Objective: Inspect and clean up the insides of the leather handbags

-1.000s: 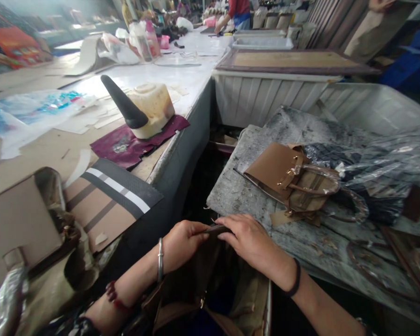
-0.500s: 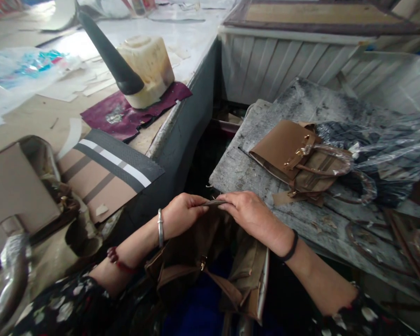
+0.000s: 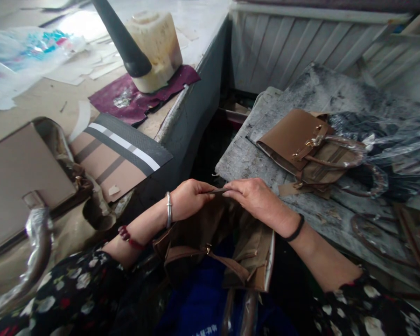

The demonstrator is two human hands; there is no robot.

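Observation:
A brown handbag [image 3: 252,247], apparently unfinished, rests on my lap over blue cloth. My left hand [image 3: 192,199] pinches the bag's far top edge between thumb and fingers. Close beside it, my right hand [image 3: 254,198] grips the same edge, so only a short strip shows between the fingertips. A strap with a small gold-coloured clasp [image 3: 208,249] crosses the bag on my side. Two plastic-wrapped handles [image 3: 249,308] hang below it. Shadow hides much of the bag's inside.
To the right, a similar brown handbag [image 3: 290,140] lies on a worn grey board [image 3: 241,149] beside clear plastic wrap. On the left table stand a glue-stained container [image 3: 161,46] with a dark handle [image 3: 126,42], a striped panel [image 3: 122,154] and a beige bag [image 3: 28,172].
The view has tilted down and shifted slightly left, so the surroundings sit higher and further right. Both hands keep their pinch on the bag's edge.

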